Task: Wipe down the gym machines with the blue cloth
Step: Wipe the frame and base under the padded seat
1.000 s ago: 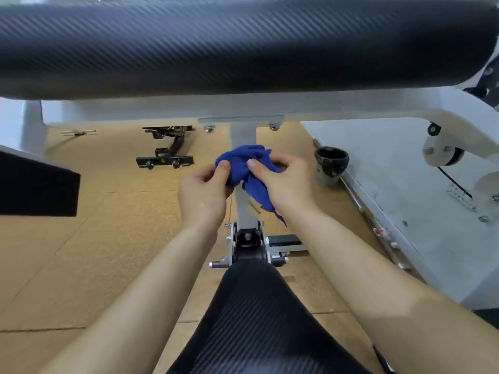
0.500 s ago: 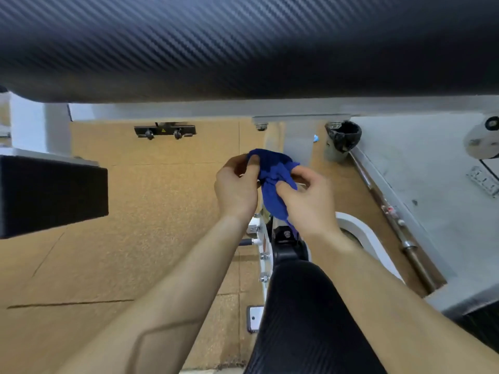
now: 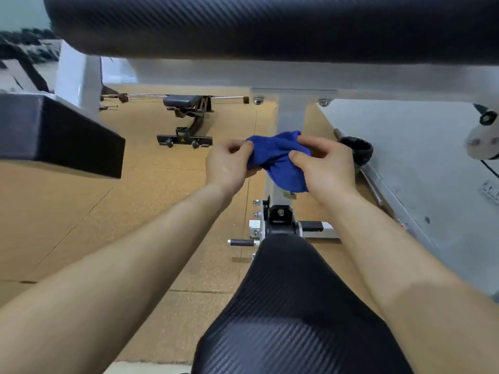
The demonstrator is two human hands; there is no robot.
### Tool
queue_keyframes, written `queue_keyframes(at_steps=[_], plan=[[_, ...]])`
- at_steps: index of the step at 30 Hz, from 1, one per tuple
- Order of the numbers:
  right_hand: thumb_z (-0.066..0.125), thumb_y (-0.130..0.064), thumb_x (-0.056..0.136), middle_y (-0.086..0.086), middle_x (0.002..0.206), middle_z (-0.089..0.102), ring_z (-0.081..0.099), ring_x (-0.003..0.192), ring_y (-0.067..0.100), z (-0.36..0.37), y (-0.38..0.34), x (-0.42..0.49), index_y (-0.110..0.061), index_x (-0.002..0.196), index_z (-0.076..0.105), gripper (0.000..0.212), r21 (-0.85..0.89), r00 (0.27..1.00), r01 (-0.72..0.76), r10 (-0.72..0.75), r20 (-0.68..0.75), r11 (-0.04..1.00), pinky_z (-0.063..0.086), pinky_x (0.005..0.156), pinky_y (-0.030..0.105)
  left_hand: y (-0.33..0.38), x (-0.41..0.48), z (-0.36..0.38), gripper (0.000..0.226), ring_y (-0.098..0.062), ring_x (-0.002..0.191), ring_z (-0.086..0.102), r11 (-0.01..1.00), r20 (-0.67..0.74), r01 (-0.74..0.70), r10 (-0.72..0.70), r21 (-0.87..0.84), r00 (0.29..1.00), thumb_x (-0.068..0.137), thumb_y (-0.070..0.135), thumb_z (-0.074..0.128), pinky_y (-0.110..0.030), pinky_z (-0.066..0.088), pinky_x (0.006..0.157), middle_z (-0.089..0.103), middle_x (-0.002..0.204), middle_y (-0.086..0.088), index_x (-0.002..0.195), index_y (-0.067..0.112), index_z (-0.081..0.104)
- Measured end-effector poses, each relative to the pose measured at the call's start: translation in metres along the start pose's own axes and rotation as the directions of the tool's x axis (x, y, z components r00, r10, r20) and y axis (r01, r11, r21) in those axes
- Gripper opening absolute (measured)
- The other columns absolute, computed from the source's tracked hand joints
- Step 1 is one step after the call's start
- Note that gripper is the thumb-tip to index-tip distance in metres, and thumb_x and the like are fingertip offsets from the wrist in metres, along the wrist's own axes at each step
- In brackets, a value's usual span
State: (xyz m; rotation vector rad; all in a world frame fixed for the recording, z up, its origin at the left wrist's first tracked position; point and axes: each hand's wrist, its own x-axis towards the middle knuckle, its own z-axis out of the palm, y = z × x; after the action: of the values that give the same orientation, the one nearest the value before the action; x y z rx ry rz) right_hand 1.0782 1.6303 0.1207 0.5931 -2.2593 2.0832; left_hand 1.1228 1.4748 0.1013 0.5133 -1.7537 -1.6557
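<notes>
both hands hold the blue cloth (image 3: 274,155) bunched up in the air in front of the white post (image 3: 291,117) of the gym machine, above the black seat pad (image 3: 291,306) and below the long black pad (image 3: 270,25) across the top. the left hand (image 3: 229,163) has its fingers curled, pinching the cloth's left edge between thumb and fingertips. the right hand (image 3: 324,168) grips the right side, thumb pressed on top of the fabric and fingers curled behind it. a loose fold hangs down between the wrists. a small black bench (image 3: 186,117) stands well apart on the brown floor (image 3: 81,225).
</notes>
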Motion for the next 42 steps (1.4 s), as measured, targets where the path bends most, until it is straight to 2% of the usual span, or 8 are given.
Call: queue_keyframes(at_steps=[10,17,21,27,29,34,39,42], plan=[[0.068,-0.003,0.085,-0.016,0.084,0.060,0.057,0.076,-0.002,0.053,0.040,0.009,-0.026,0.084,0.058,0.025,-0.193,0.971,0.168,-0.196,-0.137,0.967,0.046,0.068,0.018,-0.069,0.051,-0.009,0.023,-0.022,0.094,0.071,0.994,-0.007,-0.053,0.053,-0.097,0.999,0.099,0.025,0.059,-0.032,0.062,0.076,0.071,0.104,-0.009,0.109,0.006,0.068],[0.065,-0.008,0.083,-0.006,0.101,0.065,0.064,0.092,0.006,0.083,0.048,0.035,-0.026,0.088,0.068,0.019,-0.345,0.808,0.366,-0.479,-0.344,0.864,0.056,0.086,0.035,-0.069,0.100,0.024,0.015,-0.025,0.097,0.069,0.941,0.122,-0.090,0.137,-0.327,0.983,0.094,0.032,0.061,-0.044,0.059,0.088,0.072,0.102,-0.008,0.097,0.018,0.066],[0.057,0.002,0.085,0.003,0.110,0.052,0.049,0.091,-0.001,0.088,0.047,0.042,-0.014,0.100,0.069,0.025,-0.678,0.641,0.426,-0.729,-0.241,0.599,0.041,0.083,0.009,-0.065,0.097,0.034,0.022,-0.006,0.092,0.065,0.937,0.235,-0.270,0.320,-0.222,0.918,0.104,0.031,0.048,-0.022,0.051,0.082,0.069,0.103,0.006,0.117,0.023,0.063],[0.059,-0.014,0.090,0.008,0.121,0.067,0.052,0.107,0.031,0.074,0.060,0.043,-0.016,0.104,0.072,0.019,-0.937,0.474,0.247,-0.812,0.340,-0.248,0.039,0.086,0.043,-0.095,0.093,0.013,0.024,0.012,0.083,0.059,0.907,0.465,-0.375,0.421,-0.193,0.779,0.104,0.029,0.048,-0.006,0.045,0.068,0.066,0.093,0.018,0.125,0.030,0.058],[0.059,-0.020,0.093,0.012,0.131,0.064,0.056,0.118,0.033,0.065,0.067,0.035,-0.011,0.117,0.070,0.028,-0.862,0.532,0.283,-0.679,0.507,-0.422,0.041,0.095,0.045,-0.096,0.092,0.009,0.028,0.006,0.088,0.061,0.896,0.472,-0.383,0.444,-0.224,0.762,0.102,0.019,0.050,-0.012,0.046,0.074,0.068,0.099,0.014,0.126,0.027,0.060],[0.044,-0.050,0.102,0.021,0.151,0.044,0.043,0.137,0.039,0.061,0.056,0.030,-0.014,0.149,0.046,0.059,-0.796,0.644,0.117,-0.564,0.516,-0.594,0.031,0.112,0.049,-0.068,0.101,0.012,0.039,-0.006,0.095,0.068,0.864,0.352,-0.319,0.460,-0.390,0.816,0.095,0.015,0.060,-0.027,0.058,0.083,0.070,0.116,0.004,0.130,0.028,0.049],[0.052,-0.016,0.101,0.014,0.133,0.063,0.045,0.121,0.032,0.054,0.026,0.055,-0.009,0.125,0.066,0.030,-0.786,0.380,0.097,-0.707,0.596,-0.610,0.044,0.094,0.044,-0.063,0.104,0.017,0.026,0.001,0.089,0.065,0.776,0.212,-0.531,0.613,-0.340,0.761,0.096,0.023,0.061,-0.022,0.054,0.082,0.069,0.104,0.017,0.121,0.032,0.059],[0.049,-0.007,0.102,0.012,0.128,0.067,0.056,0.115,0.031,0.047,0.040,0.056,-0.006,0.119,0.070,0.027,-0.753,0.366,0.214,-0.664,0.652,-0.622,0.045,0.092,0.040,-0.082,0.100,0.017,0.039,0.001,0.094,0.059,0.756,0.223,-0.605,0.653,-0.251,0.724,0.094,0.020,0.064,-0.005,0.042,0.081,0.066,0.111,0.013,0.132,0.023,0.057]])
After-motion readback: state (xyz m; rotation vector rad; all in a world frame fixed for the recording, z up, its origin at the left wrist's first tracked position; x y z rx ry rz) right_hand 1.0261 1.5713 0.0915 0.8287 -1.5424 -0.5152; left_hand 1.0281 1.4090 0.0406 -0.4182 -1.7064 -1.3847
